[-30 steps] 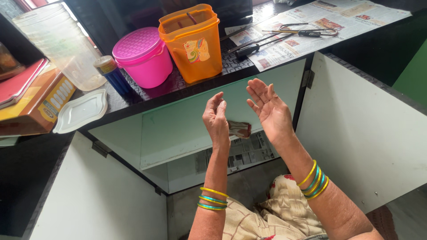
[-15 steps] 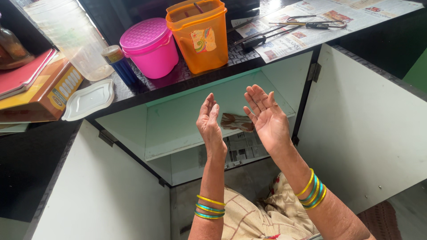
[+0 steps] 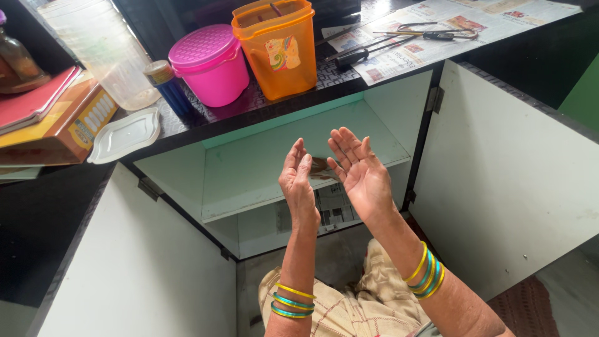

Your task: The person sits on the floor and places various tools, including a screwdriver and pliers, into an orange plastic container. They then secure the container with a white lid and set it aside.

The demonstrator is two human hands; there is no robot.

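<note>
Both hands are raised in front of an open cupboard under a dark counter, forearms slanting up from the bottom edge of the view, bangles on each wrist. The left hand [image 3: 298, 181] stands edge-on, fingers straight and together, pointing up, thumb close to the palm; it is open and holds nothing. The right hand [image 3: 359, 170] is just beside it, palm turned up and toward the left one, fingers spread a little and leaning back; it too is open and empty. The two palms face each other, near but apart.

Between and behind them, on the pale green shelf [image 3: 249, 165] near its front edge, lies a small brownish packet [image 3: 321, 167], mostly hidden by the hands; it looks like a crumpled wrapper, though the view is too poor to be sure. Neither hand touches it.

On the counter above, from left to right: a white lid [image 3: 125, 134] at the front edge, a clear plastic jar [image 3: 103, 53], a blue bottle [image 3: 165, 87], a pink tub [image 3: 211, 62], an orange container [image 3: 277, 47], then tools [image 3: 380, 43] on newspaper [image 3: 462, 25] toward the right corner.

Against half a second ago, the hands have drawn closer together and sit slightly lower, covering more of the packet.
</note>
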